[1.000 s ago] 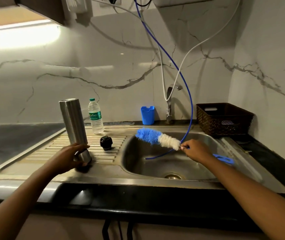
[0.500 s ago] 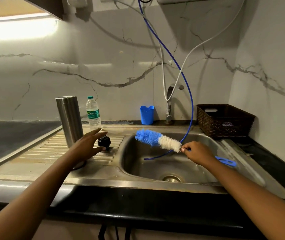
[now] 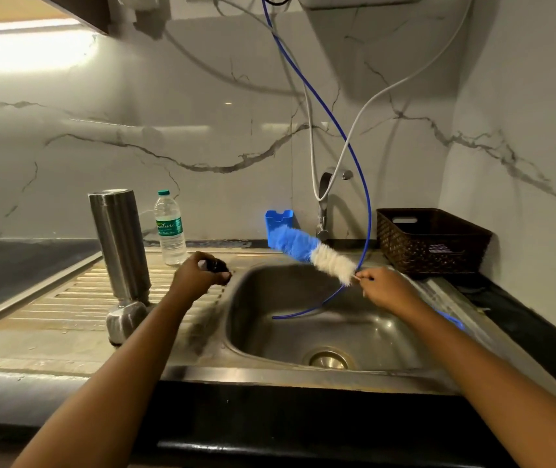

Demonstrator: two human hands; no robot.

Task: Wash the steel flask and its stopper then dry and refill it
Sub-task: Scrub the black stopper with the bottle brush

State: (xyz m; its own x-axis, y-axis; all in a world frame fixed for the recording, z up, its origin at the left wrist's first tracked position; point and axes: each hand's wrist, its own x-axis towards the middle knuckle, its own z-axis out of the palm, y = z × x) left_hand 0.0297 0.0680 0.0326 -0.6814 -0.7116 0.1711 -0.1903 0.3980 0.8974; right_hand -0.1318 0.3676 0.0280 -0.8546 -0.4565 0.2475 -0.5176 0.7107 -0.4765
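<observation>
Flask of plain steel, tall and cylindrical [image 3: 119, 241], stands on the ribbed steel drainboard [image 3: 67, 298]. At its 3 o'clock the left hand [image 3: 195, 276] curls round the small black stopper [image 3: 217, 266]. Further toward 3 o'clock the right hand [image 3: 384, 288] pinches a blue-and-white bristle bottle brush [image 3: 310, 251] above the steel sink basin [image 3: 303, 319]. A clear plastic water bottle [image 3: 169, 228] stands at the flask's 1 o'clock.

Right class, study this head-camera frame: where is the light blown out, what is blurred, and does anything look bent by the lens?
Head view: the under-cabinet light at top left is blown out to white glare. Head view: the bottle brush held in the right hand is smeared by motion blur. Head view: the steel flask is sharp but leans outward, likely from wide-angle distortion.
</observation>
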